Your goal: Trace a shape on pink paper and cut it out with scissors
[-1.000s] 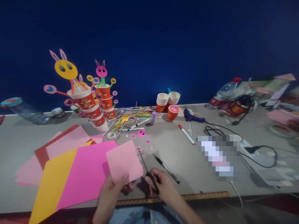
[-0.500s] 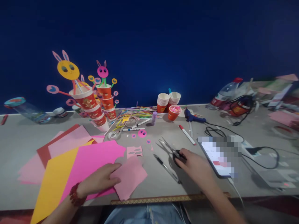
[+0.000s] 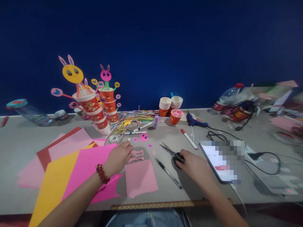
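Observation:
My left hand is at the left edge of a small pink paper piece with oval cut-outs, its fingers curled together on that edge. Just below lies a larger pink paper sheet, flat on the table. My right hand grips the black handles of a pair of scissors, whose blades point up and left, slightly parted. Between the hands rests a pen. A pink paper face and small pink paper bits lie beyond.
Bright pink and yellow paper sheets spread at left. Behind stand rabbit figures on stacked red cups. A glue gun, red marker, phone and cables occupy the right. Paper cups stand at the back.
My left hand has left the larger pink sheet and moved up to the piece with cut-outs. That sheet lies slightly turned and further right. My right hand still holds the scissors.

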### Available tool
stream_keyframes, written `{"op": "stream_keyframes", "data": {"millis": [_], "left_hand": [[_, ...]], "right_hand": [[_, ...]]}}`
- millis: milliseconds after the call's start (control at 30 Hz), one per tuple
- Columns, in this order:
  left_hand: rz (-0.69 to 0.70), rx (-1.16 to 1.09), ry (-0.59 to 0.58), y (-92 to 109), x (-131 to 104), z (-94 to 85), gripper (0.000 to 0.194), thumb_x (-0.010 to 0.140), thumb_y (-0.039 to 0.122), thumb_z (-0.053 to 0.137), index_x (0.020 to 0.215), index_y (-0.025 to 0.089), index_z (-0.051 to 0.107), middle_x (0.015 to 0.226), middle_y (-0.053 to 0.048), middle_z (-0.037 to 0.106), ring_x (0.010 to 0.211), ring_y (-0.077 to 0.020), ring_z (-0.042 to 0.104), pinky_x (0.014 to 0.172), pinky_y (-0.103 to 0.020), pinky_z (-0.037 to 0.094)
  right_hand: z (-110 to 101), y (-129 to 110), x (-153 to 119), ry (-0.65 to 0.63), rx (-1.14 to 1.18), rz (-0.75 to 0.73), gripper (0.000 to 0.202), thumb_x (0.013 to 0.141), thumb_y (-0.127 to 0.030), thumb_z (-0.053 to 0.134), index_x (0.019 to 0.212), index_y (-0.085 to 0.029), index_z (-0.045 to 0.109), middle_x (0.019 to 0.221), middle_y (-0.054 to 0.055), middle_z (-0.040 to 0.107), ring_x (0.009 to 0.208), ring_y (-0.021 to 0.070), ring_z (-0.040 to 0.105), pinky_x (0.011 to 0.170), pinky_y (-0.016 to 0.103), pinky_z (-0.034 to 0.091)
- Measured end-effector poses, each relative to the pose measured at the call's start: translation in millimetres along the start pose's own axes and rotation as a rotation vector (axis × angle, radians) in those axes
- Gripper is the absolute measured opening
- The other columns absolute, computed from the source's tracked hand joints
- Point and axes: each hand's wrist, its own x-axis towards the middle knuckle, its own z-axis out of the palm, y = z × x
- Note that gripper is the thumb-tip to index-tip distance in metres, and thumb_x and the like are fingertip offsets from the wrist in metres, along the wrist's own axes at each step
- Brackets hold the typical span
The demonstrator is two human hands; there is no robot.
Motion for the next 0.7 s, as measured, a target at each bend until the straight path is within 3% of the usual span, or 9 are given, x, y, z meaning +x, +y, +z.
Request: {"op": "stream_keyframes", "data": {"millis": [100, 233, 700], "left_hand": [[0.040, -0.048, -0.009, -6, 16, 5.2, 0.017, 0.093, 0.017, 0.046, 0.101, 0.018, 0.062, 0.108, -0.010, 0.061, 0.104, -0.0244, 0.057, 0.091, -0.036, 0.044], [0.056, -0.040, -0.023, -7, 29, 7.9, 0.018, 0.090, 0.012, 0.046, 0.095, 0.016, 0.062, 0.102, -0.010, 0.063, 0.101, -0.0252, 0.058, 0.090, -0.037, 0.044], [0.063, -0.046, -0.094, -9, 29, -2.9, 0.016, 0.084, 0.009, 0.047, 0.083, 0.017, 0.061, 0.090, -0.010, 0.064, 0.091, -0.0255, 0.061, 0.080, -0.034, 0.043]], "right_hand": [[-1, -2, -1, -0.005, 0.016, 0.007, 0.014, 0.087, -0.035, 0.063, 0.089, -0.022, 0.061, 0.086, 0.006, 0.073, 0.071, 0.0235, 0.070, 0.050, 0.028, 0.022], [-2, -3, -4, -0.001, 0.050, 0.004, 0.013, 0.087, -0.033, 0.062, 0.091, -0.021, 0.061, 0.091, 0.007, 0.073, 0.072, 0.0229, 0.070, 0.051, 0.028, 0.023], [1, -1, -6, 0.001, 0.111, 0.013, 0.012, 0.088, -0.031, 0.062, 0.093, -0.020, 0.060, 0.096, 0.007, 0.073, 0.075, 0.0228, 0.070, 0.053, 0.029, 0.021]]}}
